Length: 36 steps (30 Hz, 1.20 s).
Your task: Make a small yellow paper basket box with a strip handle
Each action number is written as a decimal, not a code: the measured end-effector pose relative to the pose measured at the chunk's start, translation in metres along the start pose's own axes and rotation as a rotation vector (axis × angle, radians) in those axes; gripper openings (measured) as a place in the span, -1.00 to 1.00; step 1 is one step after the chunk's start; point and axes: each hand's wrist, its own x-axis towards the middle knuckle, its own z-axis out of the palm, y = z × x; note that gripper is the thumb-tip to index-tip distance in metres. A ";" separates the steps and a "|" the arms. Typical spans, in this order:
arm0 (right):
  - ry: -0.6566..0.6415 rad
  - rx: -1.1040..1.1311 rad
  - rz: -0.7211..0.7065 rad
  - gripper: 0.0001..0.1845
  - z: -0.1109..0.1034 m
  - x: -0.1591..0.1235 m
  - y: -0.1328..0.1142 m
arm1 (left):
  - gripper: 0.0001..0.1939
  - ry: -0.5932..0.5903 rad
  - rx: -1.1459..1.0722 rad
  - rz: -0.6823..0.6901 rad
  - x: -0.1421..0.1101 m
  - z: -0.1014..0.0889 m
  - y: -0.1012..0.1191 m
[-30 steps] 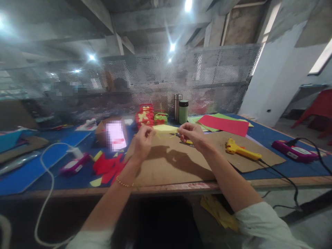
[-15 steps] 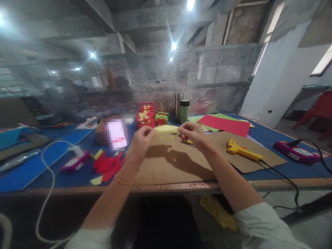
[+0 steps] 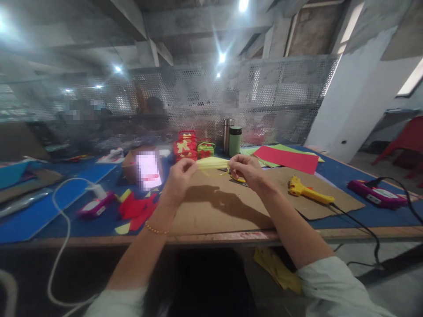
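A thin yellow piece [image 3: 213, 163], like felt or paper, is stretched between my hands above a brown cardboard sheet [image 3: 211, 215]. My left hand [image 3: 180, 176] pinches its left end between thumb and fingers. At the other end, my right hand [image 3: 246, 169] grips it with bent fingers; a narrow yellow strip shows beside the fingertips. Partly hidden by my right hand, a tool with yellow handles [image 3: 238, 179] lies on the cardboard. Both hands cast shadows on the sheet below.
A yellow glue gun [image 3: 310, 192] lies on cardboard at right, its cord running to a purple box [image 3: 376, 193]. Red scraps [image 3: 137, 209] and a lit phone [image 3: 148, 171] are at left. Behind stand red decorated boxes [image 3: 185, 146], a green tumbler [image 3: 235, 141] and red sheet [image 3: 287, 159].
Both hands keep hold of the yellow piece. Its shape has flattened and tilted slightly between them; the hands have barely moved.
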 end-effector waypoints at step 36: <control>-0.056 -0.075 -0.090 -0.55 -0.003 -0.003 -0.002 | -0.76 -0.026 0.023 0.100 0.004 -0.002 0.001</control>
